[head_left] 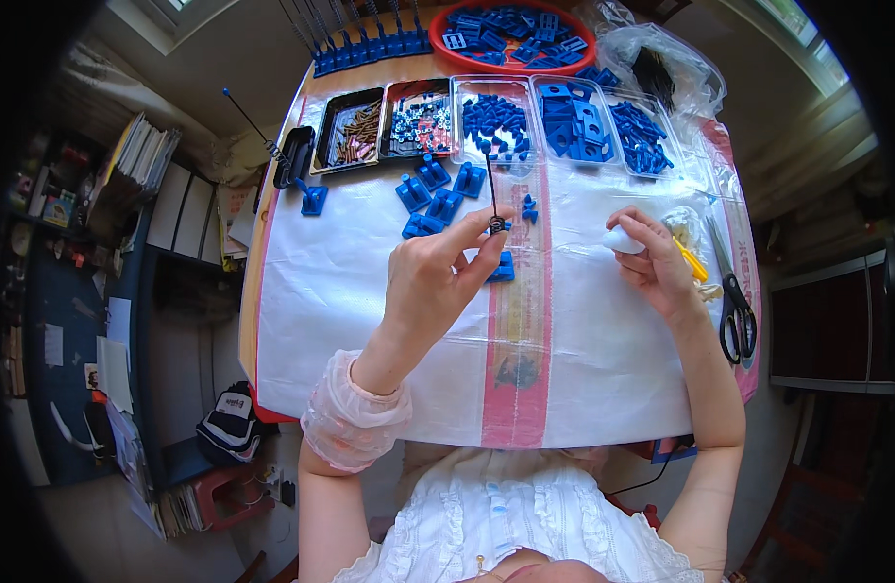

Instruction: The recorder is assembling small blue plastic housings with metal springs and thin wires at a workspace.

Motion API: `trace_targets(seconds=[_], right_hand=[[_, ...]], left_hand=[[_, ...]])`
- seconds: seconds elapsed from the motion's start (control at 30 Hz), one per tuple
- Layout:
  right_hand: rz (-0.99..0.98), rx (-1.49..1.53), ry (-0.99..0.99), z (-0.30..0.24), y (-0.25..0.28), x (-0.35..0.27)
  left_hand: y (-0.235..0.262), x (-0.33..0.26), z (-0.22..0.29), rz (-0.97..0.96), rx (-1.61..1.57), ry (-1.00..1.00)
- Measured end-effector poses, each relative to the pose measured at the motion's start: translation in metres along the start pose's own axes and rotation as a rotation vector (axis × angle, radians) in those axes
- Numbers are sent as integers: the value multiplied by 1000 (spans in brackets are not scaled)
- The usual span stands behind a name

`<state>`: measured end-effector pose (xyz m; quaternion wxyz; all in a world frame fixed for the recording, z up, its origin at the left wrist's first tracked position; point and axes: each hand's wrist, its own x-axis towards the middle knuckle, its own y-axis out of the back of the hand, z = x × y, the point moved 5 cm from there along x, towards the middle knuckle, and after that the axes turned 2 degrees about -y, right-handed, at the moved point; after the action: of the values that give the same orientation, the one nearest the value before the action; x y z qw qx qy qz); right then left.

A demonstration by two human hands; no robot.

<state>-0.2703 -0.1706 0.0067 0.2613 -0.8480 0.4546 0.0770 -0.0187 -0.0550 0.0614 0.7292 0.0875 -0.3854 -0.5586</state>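
My left hand [442,262] pinches a thin black rod with a coil spring [496,224] at its lower end; the rod points upward above the table. Just below those fingers lies a blue plastic base [503,267], partly hidden by the hand. My right hand [654,255], off to the right, has its fingers closed around a smooth white rounded object [623,240], whose kind I cannot make out. Several blue bases with raised holders [444,206] sit beyond my left hand. A few small blue pieces [530,209] lie between the two hands.
Trays of brown screws [358,133], metal nuts [418,126], small blue parts [494,119], blue plates [574,121] and blue clips [641,136] line the back. Behind them stand a red basin [442,37] and a row of spring rods [370,47]. Black-handled scissors [737,316] lie at right.
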Motion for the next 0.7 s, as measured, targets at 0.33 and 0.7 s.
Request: trace_targets(seconds=[0.33, 0.7], right_hand=[[136, -24, 77, 8, 0, 10], [162, -49, 134, 15, -8, 13]], left_hand=[[1, 0, 1, -3, -9, -3], [1, -1, 0, -2, -11, -13]])
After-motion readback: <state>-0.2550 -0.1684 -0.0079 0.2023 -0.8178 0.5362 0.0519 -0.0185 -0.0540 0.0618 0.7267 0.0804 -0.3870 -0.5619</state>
